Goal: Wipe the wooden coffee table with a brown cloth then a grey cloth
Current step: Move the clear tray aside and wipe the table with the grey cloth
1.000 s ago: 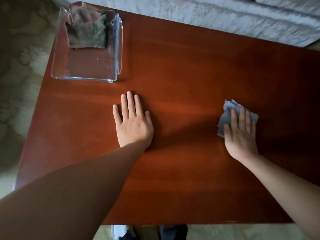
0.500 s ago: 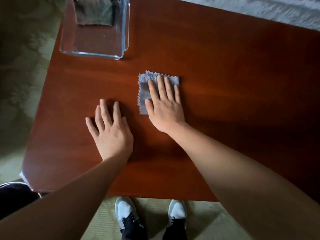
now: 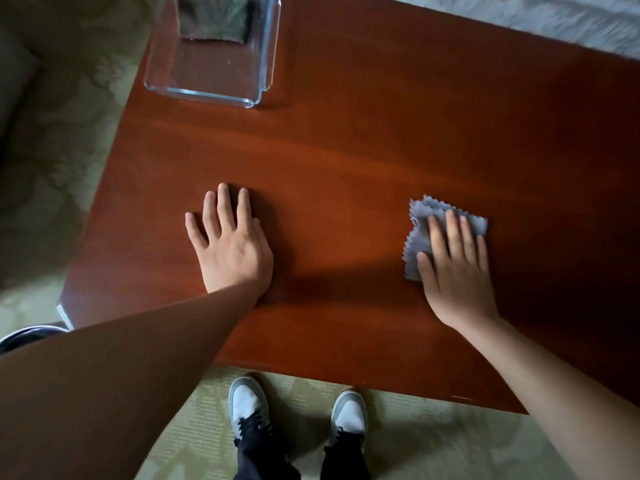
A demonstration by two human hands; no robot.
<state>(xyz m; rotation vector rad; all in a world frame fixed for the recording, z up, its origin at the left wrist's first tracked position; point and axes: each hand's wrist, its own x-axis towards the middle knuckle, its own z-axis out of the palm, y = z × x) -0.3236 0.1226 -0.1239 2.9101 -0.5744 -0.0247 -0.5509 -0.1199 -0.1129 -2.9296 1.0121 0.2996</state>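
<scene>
– Starting at the bottom edge of the frame, list what is nearest.
– Two grey-and-white shoes (image 3: 247,400) stand on a pale green patterned carpet (image 3: 433,445). Their toes point toward the near edge of the wooden coffee table (image 3: 346,150).
– Left hand (image 3: 232,251) status?
– Flat on the table top, left of centre. Palm down, fingers straight and slightly spread. It holds nothing.
– Right hand (image 3: 457,275)?
– Right of centre, level with the left hand and well apart from it. Palm down, fingers straight, pressing the grey cloth (image 3: 420,237) against the wood. No finger is curled round the cloth.
– Cloth condition?
– Crumpled, with a zigzag edge. It shows beyond the fingertips and to the left of the thumb; the rest is hidden under the palm.
– Farther back?
– A clear glass dish (image 3: 204,94) sits on the table at the upper left of the frame, well apart from both hands. The brown cloth (image 3: 214,19) lies inside it at the far end, cut off by the top edge of the frame.
– Beyond the table?
– Pale textured upholstery (image 3: 536,19) fills the upper right corner.
</scene>
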